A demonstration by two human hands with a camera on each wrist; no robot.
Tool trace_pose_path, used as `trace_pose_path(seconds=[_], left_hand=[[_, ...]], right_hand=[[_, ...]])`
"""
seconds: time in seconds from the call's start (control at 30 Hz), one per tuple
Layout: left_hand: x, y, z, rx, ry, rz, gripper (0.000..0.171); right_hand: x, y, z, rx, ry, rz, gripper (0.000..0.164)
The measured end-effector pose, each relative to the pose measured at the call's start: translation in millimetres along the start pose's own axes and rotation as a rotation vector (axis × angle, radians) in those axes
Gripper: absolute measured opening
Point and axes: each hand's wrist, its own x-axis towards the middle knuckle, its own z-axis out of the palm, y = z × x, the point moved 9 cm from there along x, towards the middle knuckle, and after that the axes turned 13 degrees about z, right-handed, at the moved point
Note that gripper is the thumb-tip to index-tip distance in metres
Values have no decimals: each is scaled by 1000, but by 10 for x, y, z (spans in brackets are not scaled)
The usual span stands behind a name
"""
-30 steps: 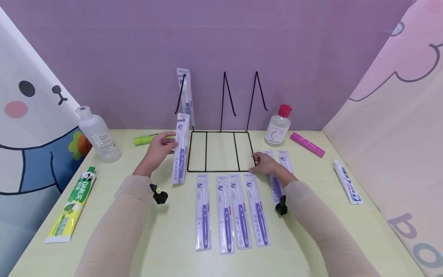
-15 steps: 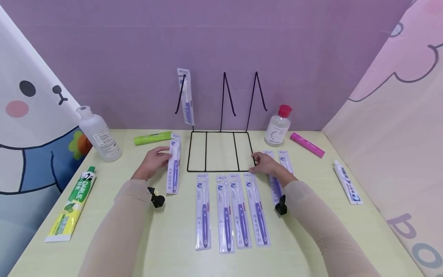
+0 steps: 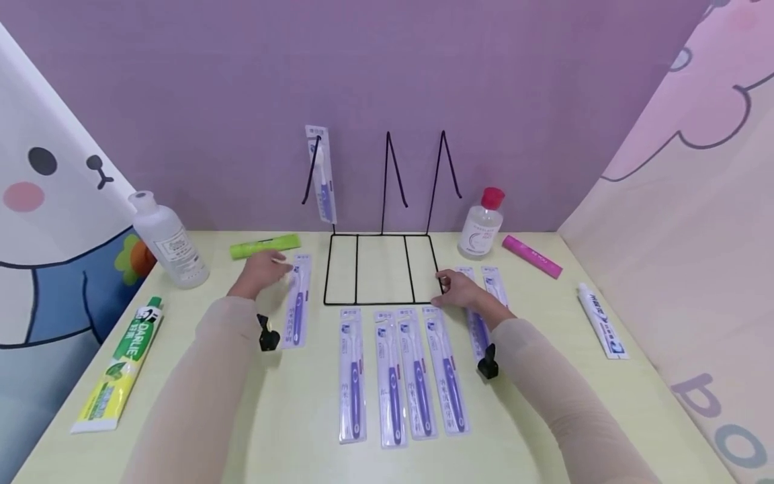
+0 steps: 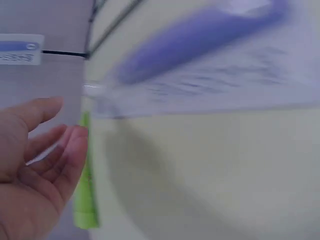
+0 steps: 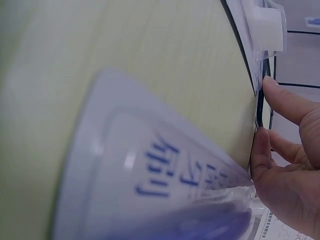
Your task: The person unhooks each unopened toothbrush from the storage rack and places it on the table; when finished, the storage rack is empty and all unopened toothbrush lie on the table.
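Note:
My left hand point(image 3: 262, 269) is at the top left of a packaged toothbrush point(image 3: 297, 302) lying on the table; in the left wrist view its fingers point(image 4: 75, 150) are loosely bent with nothing between them. With thumb and fingers my right hand point(image 3: 459, 290) pinches the front right corner of a black wire rack point(image 3: 385, 304). One toothbrush pack point(image 3: 323, 181) hangs on the rack's left hook. Several more packs point(image 3: 353, 376) lie in a row before the rack. Two packs point(image 3: 494, 286) lie to its right, partly hidden by my right hand and sleeve.
A white bottle point(image 3: 172, 245) and a Darlie toothpaste tube point(image 3: 123, 366) are on the left. Behind my left hand lies a green tube point(image 3: 265, 246). At right are a red-capped bottle point(image 3: 480, 225), a pink tube point(image 3: 532, 256) and a white toothpaste tube point(image 3: 603, 321).
My left hand brought a toothbrush pack down and left from beside the hook, laid it on the table and let go. The right hand stays on the rack.

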Motion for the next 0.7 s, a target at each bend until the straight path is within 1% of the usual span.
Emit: trace_pose_path(seconds=[0.07, 0.2, 0.27, 0.33, 0.43, 0.5, 0.57, 0.7], left_hand=[[98, 183, -151, -33, 51, 45, 46], [310, 550, -417, -171, 180, 136, 47], [389, 703, -500, -249, 235, 165, 48], [467, 825, -573, -289, 295, 193, 48], [552, 972, -656, -319, 384, 230, 46], [595, 1057, -693, -333, 434, 249, 45], [621, 1150, -714, -389, 471, 275, 46], [655, 1355, -705, -530, 492, 325, 50]], right_hand=[[7, 9, 1, 3, 9, 3, 71], [-3, 10, 13, 3, 13, -1, 72], [-20, 7, 35, -17, 11, -12, 73], [-25, 6, 57, -21, 4, -14, 74], [-30, -1, 68, -38, 17, -8, 73], [-19, 12, 65, -42, 26, 12, 72], [-12, 10, 54, -62, 37, 10, 71], [3, 19, 18, -80, 48, 11, 71]])
